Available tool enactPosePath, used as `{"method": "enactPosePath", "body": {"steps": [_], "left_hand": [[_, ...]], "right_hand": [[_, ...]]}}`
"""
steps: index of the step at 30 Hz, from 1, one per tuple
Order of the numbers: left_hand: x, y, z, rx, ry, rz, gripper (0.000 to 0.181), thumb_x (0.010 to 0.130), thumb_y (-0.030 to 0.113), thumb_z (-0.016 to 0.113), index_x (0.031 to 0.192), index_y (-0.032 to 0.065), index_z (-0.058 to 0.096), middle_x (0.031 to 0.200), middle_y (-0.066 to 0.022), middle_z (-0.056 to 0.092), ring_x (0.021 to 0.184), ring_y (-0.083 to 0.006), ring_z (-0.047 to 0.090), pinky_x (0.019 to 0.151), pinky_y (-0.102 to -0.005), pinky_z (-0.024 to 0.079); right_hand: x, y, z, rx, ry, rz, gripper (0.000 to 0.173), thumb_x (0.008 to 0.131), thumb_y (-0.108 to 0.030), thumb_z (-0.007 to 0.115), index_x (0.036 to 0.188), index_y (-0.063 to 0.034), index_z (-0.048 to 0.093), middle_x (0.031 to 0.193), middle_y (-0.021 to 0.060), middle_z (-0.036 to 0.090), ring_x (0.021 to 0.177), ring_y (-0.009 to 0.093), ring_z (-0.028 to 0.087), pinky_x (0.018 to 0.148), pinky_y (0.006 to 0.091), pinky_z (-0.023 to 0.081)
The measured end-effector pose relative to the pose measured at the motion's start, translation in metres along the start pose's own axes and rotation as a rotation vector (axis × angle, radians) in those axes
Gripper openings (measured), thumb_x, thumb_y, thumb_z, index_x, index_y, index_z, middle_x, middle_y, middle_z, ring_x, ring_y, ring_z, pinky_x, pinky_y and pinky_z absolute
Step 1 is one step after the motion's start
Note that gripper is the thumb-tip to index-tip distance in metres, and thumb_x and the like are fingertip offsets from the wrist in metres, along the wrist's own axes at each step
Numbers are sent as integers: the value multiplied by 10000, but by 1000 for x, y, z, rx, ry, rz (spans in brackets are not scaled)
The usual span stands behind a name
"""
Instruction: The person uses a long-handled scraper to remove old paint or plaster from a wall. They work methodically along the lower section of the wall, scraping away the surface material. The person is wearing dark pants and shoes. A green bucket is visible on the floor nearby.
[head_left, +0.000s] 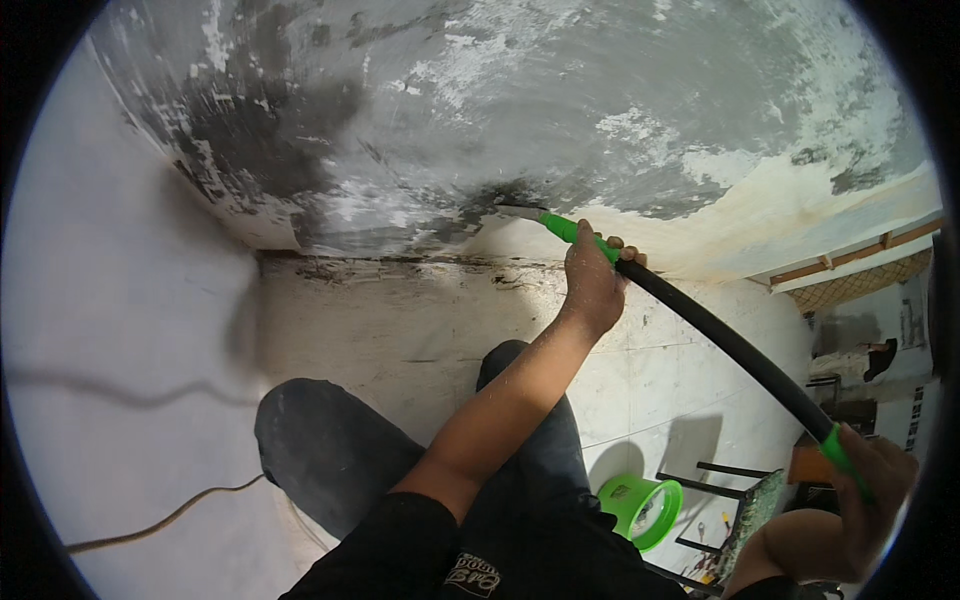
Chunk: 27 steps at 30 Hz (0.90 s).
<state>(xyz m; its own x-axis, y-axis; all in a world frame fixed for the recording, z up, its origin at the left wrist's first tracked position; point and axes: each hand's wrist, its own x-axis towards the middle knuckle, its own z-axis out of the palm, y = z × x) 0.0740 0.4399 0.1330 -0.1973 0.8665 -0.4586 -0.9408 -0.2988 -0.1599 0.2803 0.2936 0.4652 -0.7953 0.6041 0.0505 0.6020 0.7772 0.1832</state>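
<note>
A long-handled scraper (720, 330) with a black shaft and green grips slants across the view. My left hand (596, 274) is wrapped around the green grip near its blade. Farther back, at the lower right, my right hand (874, 480) grasps the other green section, partly in shade. The narrow metal blade (521, 212) meets the lower part of a wall (540, 105), at the border between bare grey plaster and cream paint (517, 236). Patches of pale coating remain on the grey surface. Fine specks hang around my left forearm.
A side wall (135, 300) rises on the left, with a brown cable (165, 519) below. Dirt debris (330, 271) lines the wall's foot on the tiled floor (652, 375). A green bucket (626, 499) and a black-legged stool (742, 510) stand at lower right, near my knees.
</note>
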Motion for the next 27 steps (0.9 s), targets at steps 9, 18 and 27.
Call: {"method": "enactPosePath", "body": {"steps": [9,18,27], "left_hand": [[39,-4,-48,61,70,14,289,1063,375,449,988,106,376,781,-48,443,572,-181,464,558,-414,493],[41,3,-70,180,29,-17,300,1091,333,422,939,75,431,762,-54,471,636,-172,486,625,-376,500],[-33,15,3,43,39,13,267,1090,323,452,1048,62,418,821,-81,496,636,-184,517,670,-392,573]], "right_hand": [[24,-41,29,4,-249,92,168,932,-50,593,1050,5,700,842,144,689,677,281,650,591,380,506],[-21,-45,65,148,-120,350,497,710,4,759,1205,23,713,720,188,613,592,289,596,562,372,430],[-41,-40,-47,-16,-218,-72,214,894,-34,606,1070,40,704,929,185,719,786,316,683,698,408,519]]}}
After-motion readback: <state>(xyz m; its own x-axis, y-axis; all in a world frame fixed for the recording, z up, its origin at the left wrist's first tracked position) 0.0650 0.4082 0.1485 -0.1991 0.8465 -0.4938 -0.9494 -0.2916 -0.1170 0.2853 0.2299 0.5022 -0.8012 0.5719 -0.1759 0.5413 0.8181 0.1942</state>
